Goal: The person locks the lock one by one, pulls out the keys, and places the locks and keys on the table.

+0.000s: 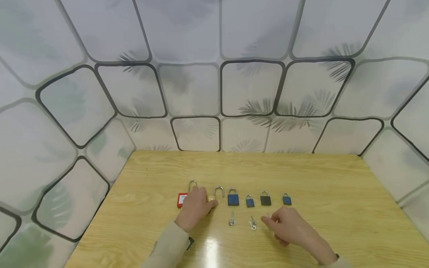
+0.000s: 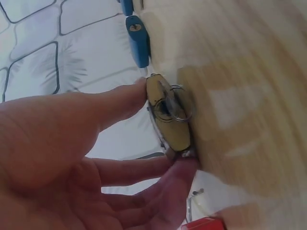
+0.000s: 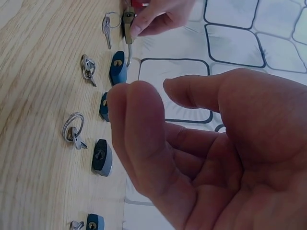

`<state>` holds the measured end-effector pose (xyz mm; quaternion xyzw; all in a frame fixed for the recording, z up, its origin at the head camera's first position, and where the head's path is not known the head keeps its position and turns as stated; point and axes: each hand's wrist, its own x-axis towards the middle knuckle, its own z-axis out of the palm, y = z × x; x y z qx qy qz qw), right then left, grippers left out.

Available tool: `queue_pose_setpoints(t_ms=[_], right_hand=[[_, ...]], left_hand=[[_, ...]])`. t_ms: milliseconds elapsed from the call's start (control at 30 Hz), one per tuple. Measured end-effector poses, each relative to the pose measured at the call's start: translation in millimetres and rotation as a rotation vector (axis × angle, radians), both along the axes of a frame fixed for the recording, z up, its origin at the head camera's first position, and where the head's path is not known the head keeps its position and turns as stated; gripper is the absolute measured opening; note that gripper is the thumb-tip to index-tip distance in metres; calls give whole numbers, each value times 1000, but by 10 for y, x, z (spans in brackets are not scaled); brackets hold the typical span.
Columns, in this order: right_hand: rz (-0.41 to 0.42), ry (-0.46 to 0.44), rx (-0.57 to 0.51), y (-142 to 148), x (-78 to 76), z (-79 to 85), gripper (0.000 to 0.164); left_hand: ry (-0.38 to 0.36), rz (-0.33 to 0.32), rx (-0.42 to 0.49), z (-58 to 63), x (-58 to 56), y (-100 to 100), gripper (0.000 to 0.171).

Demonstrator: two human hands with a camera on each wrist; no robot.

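My left hand [image 1: 195, 204] pinches a brass padlock [image 2: 168, 115] by its ends, thumb on one and fingers on the other. Its shackle stands open in the head view. A key on a ring [image 2: 182, 105] appears at the keyhole face. Beside this hand lies a red padlock [image 1: 181, 200] with a white label, its shackle raised and partly covered by the hand. My right hand [image 3: 201, 143] is held over the table with bent, relaxed fingers, thumb apart from them and nothing between. It is near a small key ring [image 1: 253, 223] and a black padlock [image 1: 266, 200].
A large blue padlock [image 1: 233, 199] and two small ones, a middle blue padlock [image 1: 250, 201] and a right blue padlock [image 1: 286, 199], continue the row. Another key set [image 1: 232, 222] lies before them. A patterned wall [image 1: 244, 134] borders the wooden table [image 1: 318, 175] behind.
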<state>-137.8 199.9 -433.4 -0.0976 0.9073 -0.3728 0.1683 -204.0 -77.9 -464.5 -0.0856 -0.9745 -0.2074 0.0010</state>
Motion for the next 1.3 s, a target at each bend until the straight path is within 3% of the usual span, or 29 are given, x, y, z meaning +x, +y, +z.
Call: queue_pose_setpoints(t_ms=[400, 900, 1067, 1300], right_hand=[[-7, -35, -2, -10, 29, -37, 42], [-27, -28, 42, -38, 17, -72, 41], [-22, -16, 46, -30, 20, -66, 41], [-1, 9, 34, -18, 16, -36, 41]], left_hand=[[-60, 17, 150, -45, 2, -25, 55], [-43, 40, 143, 27, -37, -99, 66], [-71, 41, 163, 36, -47, -123, 65], [-84, 34, 299, -5, -91, -200, 57]])
